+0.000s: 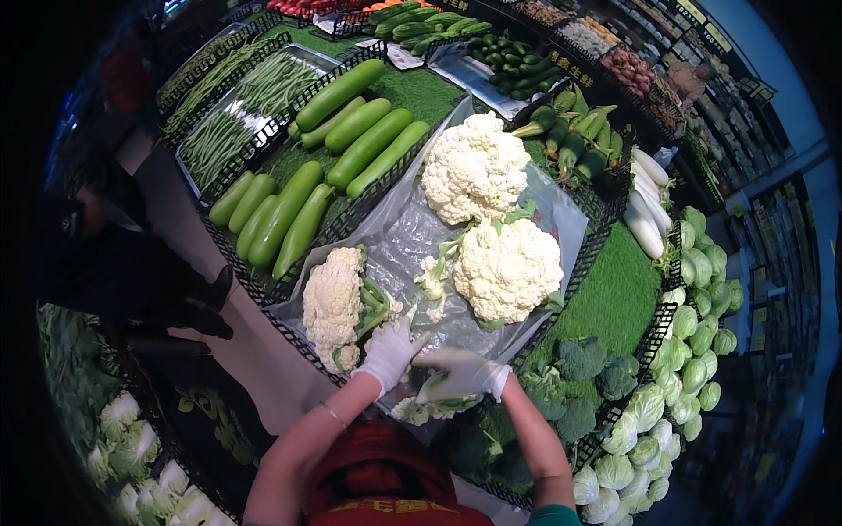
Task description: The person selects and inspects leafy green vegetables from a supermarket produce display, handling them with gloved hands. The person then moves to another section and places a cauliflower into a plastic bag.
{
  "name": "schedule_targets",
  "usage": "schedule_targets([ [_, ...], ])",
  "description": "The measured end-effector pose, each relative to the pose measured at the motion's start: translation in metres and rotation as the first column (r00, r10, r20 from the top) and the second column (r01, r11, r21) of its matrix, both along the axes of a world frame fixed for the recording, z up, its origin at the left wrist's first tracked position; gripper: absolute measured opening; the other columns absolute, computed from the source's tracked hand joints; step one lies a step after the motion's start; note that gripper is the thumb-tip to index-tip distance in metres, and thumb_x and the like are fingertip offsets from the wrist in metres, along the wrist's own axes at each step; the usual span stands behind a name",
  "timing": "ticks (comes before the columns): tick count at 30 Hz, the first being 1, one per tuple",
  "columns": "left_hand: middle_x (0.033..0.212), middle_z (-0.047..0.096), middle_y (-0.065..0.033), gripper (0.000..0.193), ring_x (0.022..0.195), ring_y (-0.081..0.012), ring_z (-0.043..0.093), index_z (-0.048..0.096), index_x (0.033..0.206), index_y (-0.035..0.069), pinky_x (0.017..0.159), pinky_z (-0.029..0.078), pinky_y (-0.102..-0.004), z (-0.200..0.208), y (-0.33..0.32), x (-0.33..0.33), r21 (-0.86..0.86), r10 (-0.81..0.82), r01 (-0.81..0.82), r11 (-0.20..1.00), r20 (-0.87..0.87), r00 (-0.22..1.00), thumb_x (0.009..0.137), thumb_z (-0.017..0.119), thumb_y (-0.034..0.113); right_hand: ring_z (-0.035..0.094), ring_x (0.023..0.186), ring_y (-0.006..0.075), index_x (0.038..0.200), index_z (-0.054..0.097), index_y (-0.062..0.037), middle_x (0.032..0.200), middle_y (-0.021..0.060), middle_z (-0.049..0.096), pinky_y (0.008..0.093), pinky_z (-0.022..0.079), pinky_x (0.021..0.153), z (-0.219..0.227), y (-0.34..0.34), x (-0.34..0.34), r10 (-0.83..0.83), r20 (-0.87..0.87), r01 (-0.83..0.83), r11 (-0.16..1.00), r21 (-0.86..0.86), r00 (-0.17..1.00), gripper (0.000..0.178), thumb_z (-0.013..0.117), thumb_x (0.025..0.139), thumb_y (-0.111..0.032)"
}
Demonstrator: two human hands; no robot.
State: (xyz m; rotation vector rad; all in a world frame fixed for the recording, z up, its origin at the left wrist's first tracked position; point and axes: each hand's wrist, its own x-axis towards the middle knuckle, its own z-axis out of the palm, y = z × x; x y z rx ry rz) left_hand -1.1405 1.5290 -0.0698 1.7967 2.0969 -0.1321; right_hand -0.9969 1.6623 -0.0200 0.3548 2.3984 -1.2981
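My left hand (392,352), in a white glove, is beside the stalk of a cauliflower (331,298) lying on its side. Its fingers are drawn together near pale stalk and leaf bits; what they hold, if anything, I cannot make out. My right hand (462,373), gloved too, is smeared by motion just above another cauliflower (430,409) at the near edge, partly hidden by my hands. Two large cauliflower heads, one farther back (476,167) and one nearer (508,270), rest on the grey plastic sheet (377,230). A small loose floret (432,279) lies between them.
Long green gourds (289,213) and green beans (230,123) fill crates to the left. Broccoli (574,386), cabbages (653,412), white radishes (647,206) and corn (579,140) are at the right. A person in dark clothing (132,263) stands at the left.
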Motion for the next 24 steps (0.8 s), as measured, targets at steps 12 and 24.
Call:
schedule_targets([
  [12, 0.146, 0.043, -0.0083, 0.062, 0.127, -0.044, 0.042, 0.05, 0.139, 0.043, 0.083, 0.056, -0.0485, -0.052, -0.028, -0.013, 0.429, -0.161, 0.156, 0.89, -0.025, 0.987, 0.082, 0.06, 0.02, 0.06, 0.094, 0.034, 0.143, 0.043, -0.0285, 0.132, 0.0265, 0.046, 0.0422, 0.057, 0.071, -0.092, 0.02, -0.096, -0.296, -0.037, 0.185, 0.489, 0.852, 0.954, 0.061, 0.058, 0.086, -0.01],
  [24, 0.136, 0.045, -0.0198, 0.051, 0.107, -0.0375, 0.054, 0.061, 0.126, 0.025, 0.079, 0.056, -0.0366, -0.052, -0.031, -0.01, 0.396, -0.072, 0.07, 0.916, -0.009, 0.997, 0.077, 0.069, 0.019, 0.052, 0.088, 0.0344, 0.117, 0.064, -0.0132, 0.103, 0.0189, 0.051, 0.0403, 0.049, 0.079, -0.035, 0.035, -0.075, -0.335, -0.446, 0.515, 0.767, 0.382, 0.83, 0.041, 0.056, 0.081, 0.004],
])
